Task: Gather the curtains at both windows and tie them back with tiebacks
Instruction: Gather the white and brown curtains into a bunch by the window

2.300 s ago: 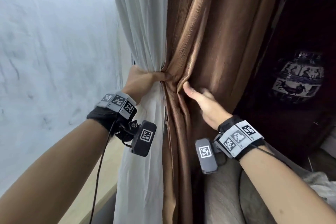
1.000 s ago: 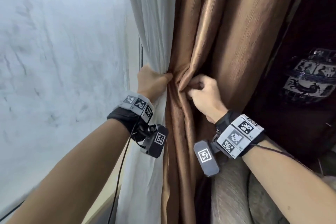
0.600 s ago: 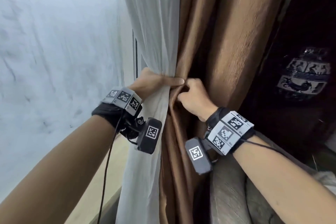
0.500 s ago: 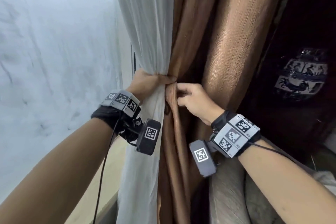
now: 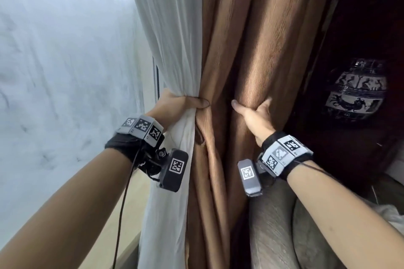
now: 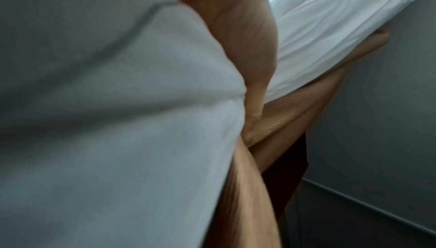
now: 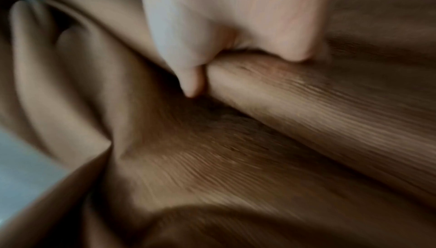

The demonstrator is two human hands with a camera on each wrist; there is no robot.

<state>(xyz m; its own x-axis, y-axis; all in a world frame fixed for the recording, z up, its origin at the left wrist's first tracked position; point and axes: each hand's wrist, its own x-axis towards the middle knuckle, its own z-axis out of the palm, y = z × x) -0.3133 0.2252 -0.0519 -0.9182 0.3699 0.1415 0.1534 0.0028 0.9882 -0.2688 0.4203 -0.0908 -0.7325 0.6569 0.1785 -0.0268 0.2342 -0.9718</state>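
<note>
Left hand (image 5: pixel 175 107) clamps the gathered white sheer curtain (image 5: pixel 172 50) together with the near folds of the brown curtain (image 5: pixel 258 39), thumb pressed across the bunch. Right hand (image 5: pixel 254 113), apart from the left, grips a thick fold of the brown curtain farther right, thumb one side, fingers wrapped behind. Both curtains hang at the window's right edge. Painted vase (image 5: pixel 356 89) sits in the dark at far right. No tieback visible.

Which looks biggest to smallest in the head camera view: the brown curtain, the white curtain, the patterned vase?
1. brown curtain
2. white curtain, though the left hand bunches it
3. patterned vase, which stands farther back, so its true size is unsure
</note>
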